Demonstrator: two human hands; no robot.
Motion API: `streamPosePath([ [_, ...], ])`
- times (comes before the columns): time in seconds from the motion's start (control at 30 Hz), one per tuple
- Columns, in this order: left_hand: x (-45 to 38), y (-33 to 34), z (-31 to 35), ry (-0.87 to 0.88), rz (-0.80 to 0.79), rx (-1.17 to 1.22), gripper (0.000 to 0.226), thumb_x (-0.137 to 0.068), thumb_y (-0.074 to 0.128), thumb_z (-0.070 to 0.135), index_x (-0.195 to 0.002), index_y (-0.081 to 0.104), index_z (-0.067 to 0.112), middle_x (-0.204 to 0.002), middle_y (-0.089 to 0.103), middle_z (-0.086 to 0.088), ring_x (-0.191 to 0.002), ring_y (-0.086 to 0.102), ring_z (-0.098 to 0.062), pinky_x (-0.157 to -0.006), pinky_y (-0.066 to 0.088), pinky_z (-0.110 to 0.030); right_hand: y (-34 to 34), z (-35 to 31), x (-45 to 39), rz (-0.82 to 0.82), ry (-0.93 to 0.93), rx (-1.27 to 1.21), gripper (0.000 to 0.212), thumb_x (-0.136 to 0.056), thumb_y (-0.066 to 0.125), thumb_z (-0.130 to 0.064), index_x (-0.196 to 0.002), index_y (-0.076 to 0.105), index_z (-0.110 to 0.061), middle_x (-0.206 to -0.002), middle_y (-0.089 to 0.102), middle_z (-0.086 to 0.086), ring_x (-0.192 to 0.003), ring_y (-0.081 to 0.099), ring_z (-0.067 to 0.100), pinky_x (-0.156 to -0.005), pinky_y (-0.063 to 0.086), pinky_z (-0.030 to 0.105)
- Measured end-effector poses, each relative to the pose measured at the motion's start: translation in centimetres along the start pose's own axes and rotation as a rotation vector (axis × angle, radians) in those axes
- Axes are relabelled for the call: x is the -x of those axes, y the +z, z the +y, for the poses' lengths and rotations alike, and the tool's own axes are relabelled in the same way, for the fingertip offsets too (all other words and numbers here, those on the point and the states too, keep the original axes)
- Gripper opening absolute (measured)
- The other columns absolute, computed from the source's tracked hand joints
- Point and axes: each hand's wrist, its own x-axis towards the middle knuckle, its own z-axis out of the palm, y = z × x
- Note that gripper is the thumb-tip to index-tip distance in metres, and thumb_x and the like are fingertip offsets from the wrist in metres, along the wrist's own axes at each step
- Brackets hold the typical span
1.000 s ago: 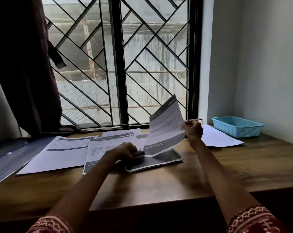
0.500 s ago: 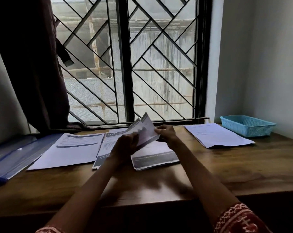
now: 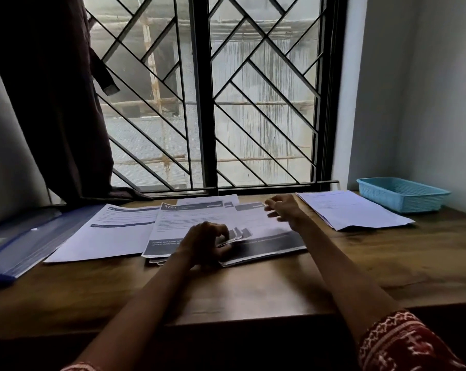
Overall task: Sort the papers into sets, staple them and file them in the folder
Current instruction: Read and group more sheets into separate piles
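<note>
Right now the left hand (image 3: 203, 243) pinches the near corners of the middle stack (image 3: 253, 231), fingers curled round several fanned sheet edges, while the right hand (image 3: 285, 210) hovers just above the stack's far right corner with fingers loosely spread and holding nothing. Sorted papers lie across the table (image 3: 253, 287): one sheet (image 3: 111, 231) to the left, overlapped by the next pile (image 3: 189, 226), and a separate set (image 3: 352, 210) well off to the right beside a blue basket (image 3: 403, 194). At the far left edge lies the folder (image 3: 20, 245), apparently open. No stapler shows anywhere, so stapling looks some way off. Most likely to go wrong is that the fanned corners slip from the left grip and two thin sheets lift as one, sending a page to the wrong set. Overlapping piles add to that risk, since a sheet dropped carelessly could slide under its neighbour. Dim light against the bright window may also make headings hard to read.
</note>
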Motion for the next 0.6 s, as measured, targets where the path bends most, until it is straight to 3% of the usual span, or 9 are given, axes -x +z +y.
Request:
streamPosePath([
  [0.1,-0.4,0.0,0.2,-0.014,-0.037,0.050,0.067,-0.057,0.041,0.076,-0.090,0.065,0.023,-0.095,0.068,0.005,-0.089,0.064,-0.016,-0.068,0.039,-0.024,-1.0,1.3,-0.3,0.023,0.036,0.128,0.022,-0.092,0.058,-0.016,-0.106,0.065,-0.001,-0.093,0.057,0.009,-0.075,0.051,0.015,-0.056,0.033,0.019],
  [0.2,-1.1,0.0,1.1,0.026,-0.052,0.053,0.051,-0.066,0.063,0.066,-0.095,0.066,0.025,-0.098,0.068,0.004,-0.092,0.063,-0.016,-0.068,0.038,-0.024,-1.4,2.2,-0.7,0.119,0.073,0.229,0.021,-0.087,0.060,-0.012,-0.102,0.067,0.000,-0.092,0.058,0.007,-0.087,0.052,0.018,-0.071,0.039,0.022],
  [0.37,-3.5,0.3,4.3,0.034,-0.103,0.199,0.046,-0.072,0.072,0.052,-0.105,0.067,0.019,-0.104,0.069,0.003,-0.094,0.065,-0.012,-0.080,0.050,-0.025,-2.8,1.7,-0.9,0.086,0.123,0.152,0.008,-0.086,0.060,-0.010,-0.090,0.061,-0.003,-0.080,0.055,0.008,-0.082,0.052,0.024,-0.064,0.041,0.025],
  [0.47,-5.1,1.1,6.4,0.002,-0.187,0.312,0.049,-0.070,0.073,0.055,-0.101,0.068,0.018,-0.101,0.071,0.004,-0.091,0.066,-0.010,-0.079,0.053,-0.027,-3.6,2.1,-0.4,0.088,0.125,0.022,0.014,-0.092,0.055,-0.011,-0.098,0.060,0.000,-0.092,0.061,0.018,-0.068,0.055,0.021,-0.057,0.043,0.023],
  [0.53,-5.9,1.7,7.3,-0.006,-0.220,0.194,0.053,-0.067,0.069,0.065,-0.099,0.068,0.022,-0.101,0.071,0.008,-0.094,0.064,-0.009,-0.077,0.048,-0.027,-3.9,2.3,-0.3,0.097,0.152,-0.025,0.019,-0.095,0.051,-0.014,-0.105,0.059,0.001,-0.097,0.063,0.020,-0.062,0.054,0.015,-0.051,0.042,0.023],
  [0.6,-6.6,2.1,7.9,-0.012,-0.198,0.070,0.061,-0.063,0.065,0.072,-0.100,0.067,0.025,-0.101,0.070,0.009,-0.096,0.062,-0.011,-0.077,0.045,-0.028,-4.1,2.2,-0.1,0.071,0.179,-0.088,0.019,-0.097,0.049,-0.014,-0.108,0.056,0.000,-0.086,0.063,0.015,-0.060,0.055,0.014,-0.045,0.045,0.021],
])
